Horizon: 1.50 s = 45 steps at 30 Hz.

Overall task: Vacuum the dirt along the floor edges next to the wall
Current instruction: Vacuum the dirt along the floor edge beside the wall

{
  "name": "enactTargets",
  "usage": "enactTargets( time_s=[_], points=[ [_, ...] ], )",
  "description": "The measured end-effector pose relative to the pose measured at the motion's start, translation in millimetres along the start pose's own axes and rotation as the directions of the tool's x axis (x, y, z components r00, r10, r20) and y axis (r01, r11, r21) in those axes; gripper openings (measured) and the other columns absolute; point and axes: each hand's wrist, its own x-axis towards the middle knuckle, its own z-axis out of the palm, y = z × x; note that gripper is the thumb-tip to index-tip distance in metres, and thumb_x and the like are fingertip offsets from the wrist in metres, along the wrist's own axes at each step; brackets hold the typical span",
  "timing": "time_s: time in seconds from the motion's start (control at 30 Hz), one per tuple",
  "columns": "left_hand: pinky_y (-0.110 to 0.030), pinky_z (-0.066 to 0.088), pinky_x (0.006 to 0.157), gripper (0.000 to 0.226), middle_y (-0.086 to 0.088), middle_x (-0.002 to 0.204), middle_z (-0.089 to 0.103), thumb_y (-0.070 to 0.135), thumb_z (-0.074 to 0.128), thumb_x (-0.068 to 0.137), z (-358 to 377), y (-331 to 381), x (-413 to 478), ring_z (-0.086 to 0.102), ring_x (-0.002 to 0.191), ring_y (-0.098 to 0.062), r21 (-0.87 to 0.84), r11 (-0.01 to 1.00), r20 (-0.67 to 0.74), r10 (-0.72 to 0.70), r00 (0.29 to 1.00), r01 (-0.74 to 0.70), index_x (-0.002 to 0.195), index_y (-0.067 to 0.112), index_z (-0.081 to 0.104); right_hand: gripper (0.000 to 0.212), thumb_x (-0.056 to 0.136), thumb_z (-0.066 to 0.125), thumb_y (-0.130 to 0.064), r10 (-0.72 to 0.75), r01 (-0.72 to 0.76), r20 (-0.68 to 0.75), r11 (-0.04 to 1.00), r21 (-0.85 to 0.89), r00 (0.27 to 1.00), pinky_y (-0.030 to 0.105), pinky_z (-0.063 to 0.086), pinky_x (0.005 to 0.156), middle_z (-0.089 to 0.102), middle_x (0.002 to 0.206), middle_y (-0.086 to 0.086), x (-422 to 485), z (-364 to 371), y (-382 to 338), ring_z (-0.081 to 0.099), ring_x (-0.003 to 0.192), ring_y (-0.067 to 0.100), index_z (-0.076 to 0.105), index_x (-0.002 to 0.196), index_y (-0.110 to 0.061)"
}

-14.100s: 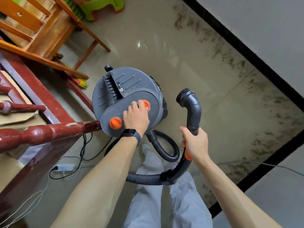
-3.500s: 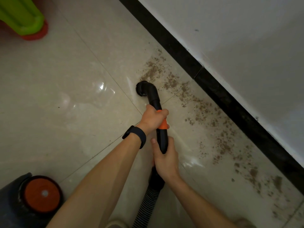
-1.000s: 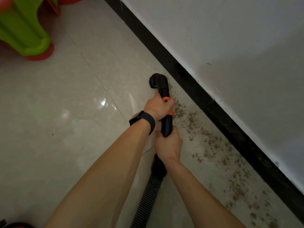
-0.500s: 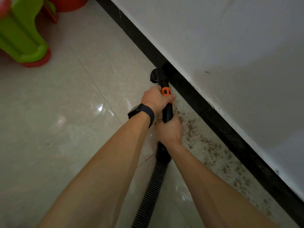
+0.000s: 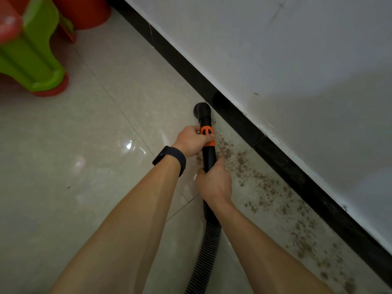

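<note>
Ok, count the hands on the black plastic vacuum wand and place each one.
2. The left hand grips the black plastic vacuum wand at its orange collar, near the nozzle; the right hand holds it lower down, above the black ribbed hose.

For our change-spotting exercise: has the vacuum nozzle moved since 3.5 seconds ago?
Yes. The nozzle has moved towards the black skirting board, and now sits right beside it.

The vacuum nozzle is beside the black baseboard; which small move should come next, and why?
Probably draw the nozzle back toward the person along the baseboard. The floor beyond it looks clean, while brown dirt lies in a band just behind it. The left hand and right hand both hold the wand.
</note>
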Motion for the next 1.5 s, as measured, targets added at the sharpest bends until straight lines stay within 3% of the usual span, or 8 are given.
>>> enactTargets(
  time_s=[0.2, 0.5, 0.67, 0.8, 0.9, 1.1, 1.33, 1.5],
  points=[
    [-0.026, 0.048, 0.065, 0.045, -0.012, 0.115, 0.067, 0.025, 0.069, 0.093, -0.1, -8.2, -35.2, 0.065, 0.104, -0.028, -0.045, 0.998, -0.002, -0.036, 0.999, 0.036, 0.134, 0.014, 0.056, 0.029, 0.098, 0.058, -0.022, 0.000, 0.000, 0.066, 1.000, 0.001, 0.998, 0.038, 0.057, 0.062, 0.064, 0.101, 0.012, -28.3, -2.1, 13.5, 0.066, 0.080, 0.027, 0.044, 0.122, -0.011],
    [-0.043, 0.050, 0.093, 0.029, -0.011, 0.119, 0.066, 0.024, 0.070, 0.091, 0.6, -38.3, -91.8, 0.063, 0.109, -0.027, -0.090, 0.991, 0.017, -0.097, 0.995, 0.098, 0.114, 0.030, 0.053, 0.024, 0.099, 0.059, -0.026, 0.007, -0.014, 0.123, 0.998, 0.056, 0.992, 0.041, 0.060, 0.064, 0.061, 0.094, 0.005, -85.4, 12.3, 41.1, 0.066, 0.077, 0.024, 0.043, 0.115, -0.017],
    [-0.031, 0.050, 0.078, 0.047, -0.014, 0.117, 0.069, 0.022, 0.070, 0.090, 6.5, -60.0, -130.4, 0.064, 0.108, -0.029, -0.035, 0.991, 0.083, -0.129, 0.988, 0.132, 0.135, 0.022, 0.057, 0.023, 0.096, 0.065, -0.037, 0.041, -0.076, 0.172, 0.977, 0.201, 0.984, 0.027, 0.050, 0.051, 0.063, 0.085, 0.003, -131.5, 18.5, 69.5, 0.063, 0.063, 0.015, 0.051, 0.104, -0.020],
    [-0.016, 0.045, 0.062, 0.056, -0.008, 0.106, 0.070, 0.020, 0.070, 0.090, 10.4, -72.2, -153.2, 0.064, 0.087, -0.016, 0.004, 0.992, 0.089, -0.126, 0.988, 0.126, 0.143, 0.019, 0.049, 0.020, 0.089, 0.072, -0.036, 0.081, -0.167, 0.250, 0.923, 0.347, 0.965, 0.038, 0.060, 0.060, 0.067, 0.079, 0.004, -160.7, 23.2, 85.8, 0.068, 0.064, 0.023, 0.055, 0.092, -0.026],
    [-0.008, 0.041, 0.053, 0.051, -0.001, 0.092, 0.067, 0.022, 0.070, 0.090, 17.4, -78.5, -164.2, 0.061, 0.076, -0.009, 0.059, 0.993, 0.089, -0.109, 0.990, 0.104, 0.138, 0.021, 0.053, 0.019, 0.093, 0.073, -0.028, 0.085, -0.212, 0.299, 0.880, 0.424, 0.951, 0.034, 0.058, 0.058, 0.068, 0.076, 0.004, -173.5, 20.4, 93.1, 0.070, 0.060, 0.022, 0.056, 0.093, -0.022],
    [-0.006, 0.041, 0.052, 0.033, 0.000, 0.085, 0.063, 0.017, 0.068, 0.092, 19.9, -88.0, -187.4, 0.059, 0.072, -0.006, 0.038, 0.991, 0.123, -0.129, 0.984, 0.125, 0.121, 0.023, 0.055, 0.016, 0.094, 0.069, -0.033, 0.111, -0.198, 0.248, 0.911, 0.361, 0.962, 0.033, 0.052, 0.052, 0.062, 0.076, 0.003, -202.1, 23.0, 106.7, 0.059, 0.055, 0.014, 0.054, 0.096, -0.026],
    [-0.021, 0.046, 0.068, 0.057, -0.006, 0.100, 0.067, 0.025, 0.070, 0.090, 31.3, -96.9, -196.5, 0.064, 0.088, -0.016, 0.066, 0.986, 0.162, -0.163, 0.973, 0.154, 0.142, 0.019, 0.048, 0.017, 0.092, 0.068, -0.031, 0.120, -0.178, 0.189, 0.927, 0.330, 0.975, 0.044, 0.058, 0.056, 0.062, 0.075, 0.005, -217.5, 22.2, 126.8, 0.061, 0.056, 0.020, 0.051, 0.093, -0.028],
    [-0.012, 0.041, 0.057, 0.044, -0.001, 0.089, 0.063, 0.021, 0.070, 0.090, 38.8, -87.7, -185.6, 0.059, 0.076, -0.009, 0.105, 0.987, 0.190, -0.143, 0.971, 0.125, 0.131, 0.019, 0.055, 0.016, 0.091, 0.067, -0.020, 0.135, -0.187, 0.161, 0.909, 0.372, 0.978, 0.035, 0.053, 0.052, 0.060, 0.075, 0.006, -209.6, 19.7, 124.8, 0.057, 0.055, 0.018, 0.052, 0.092, -0.024]
  ],
)
